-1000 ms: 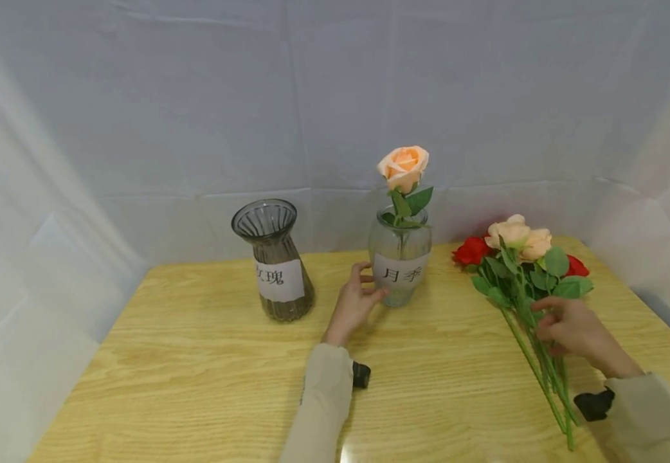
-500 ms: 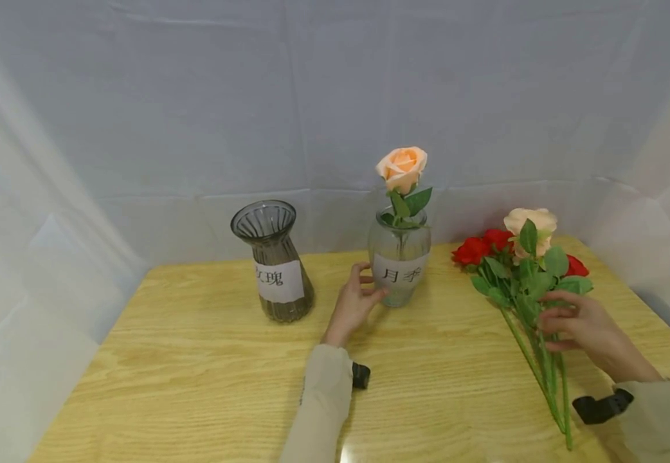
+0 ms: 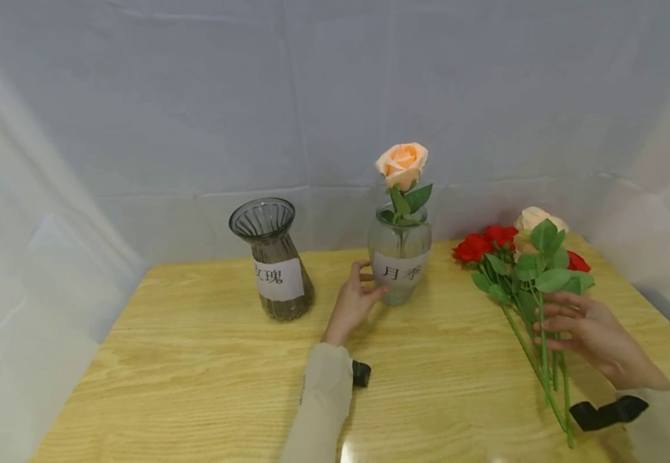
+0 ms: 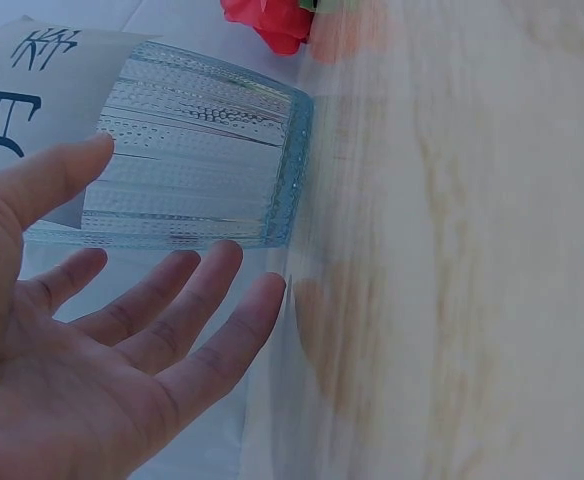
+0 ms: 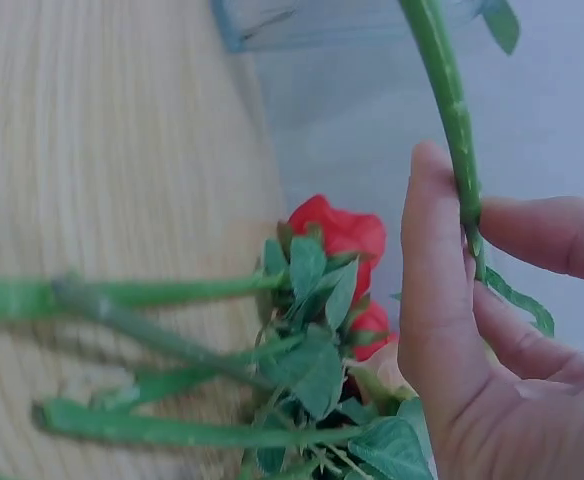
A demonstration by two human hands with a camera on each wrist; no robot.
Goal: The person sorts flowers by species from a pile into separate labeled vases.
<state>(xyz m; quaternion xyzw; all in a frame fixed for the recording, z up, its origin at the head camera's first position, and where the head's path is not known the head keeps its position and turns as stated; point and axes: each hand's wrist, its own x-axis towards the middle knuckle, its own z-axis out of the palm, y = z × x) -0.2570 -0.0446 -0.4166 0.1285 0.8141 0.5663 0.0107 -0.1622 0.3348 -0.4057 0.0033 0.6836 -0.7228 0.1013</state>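
My right hand (image 3: 595,334) pinches the green stem (image 5: 450,115) of a leafy flower between thumb and fingers, over the other stems at the right. Cream blooms (image 3: 539,222) show behind its leaves; which bloom belongs to this stem is hard to tell. My left hand (image 3: 353,307) is at the left side of a clear glass vase (image 3: 382,241), thumb in front and fingers spread along it. In the left wrist view those fingers look loose, and contact with the glass is unclear. One peach rose (image 3: 402,166) stands upright in this vase, which bears a white label (image 3: 401,267).
A dark grey glass vase (image 3: 280,247) with a flared mouth and a label stands to the left. Red roses (image 3: 472,247) lie with other stems at the right of the wooden table (image 3: 213,386). White cloth (image 3: 196,116) hangs behind and at both sides.
My right hand has drawn a stem up from the pile and shifted slightly right and toward me. A cream bloom and leaves moved right, uncovering another red rose. The left hand stays put.
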